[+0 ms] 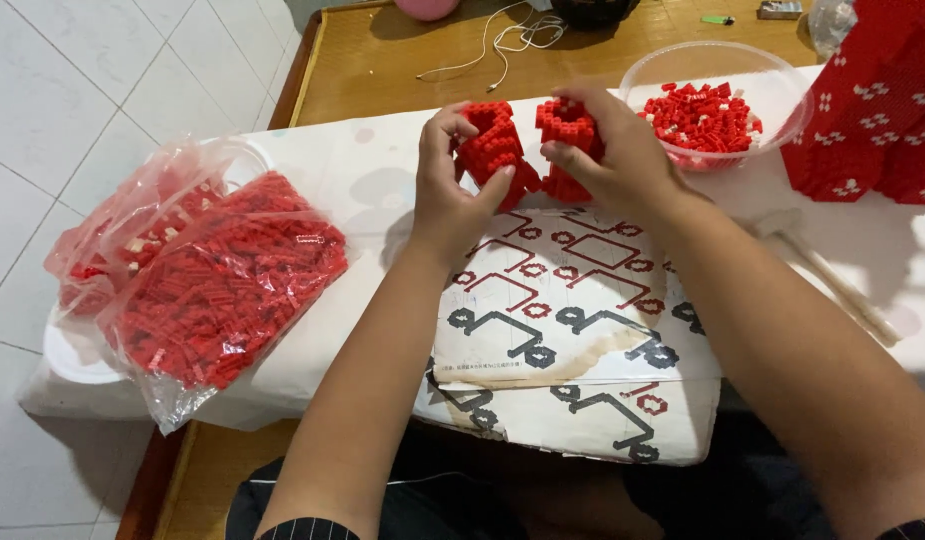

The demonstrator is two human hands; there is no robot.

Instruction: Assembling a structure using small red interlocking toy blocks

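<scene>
Holding two red brick chunks up over paper sheet (572, 300) on table (382, 70): left hand (450, 195) squeezes left chunk (494, 150), right hand (612, 150) squeezes right chunk (567, 125), side by side. Bowl (717, 60) of bricks near, easy reach.

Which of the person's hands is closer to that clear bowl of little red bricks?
Right. The right hand, holding a red brick piece, sits just beside the clear bowl. The left hand, gripping another red brick piece, is farther off, beyond the right one.
</scene>
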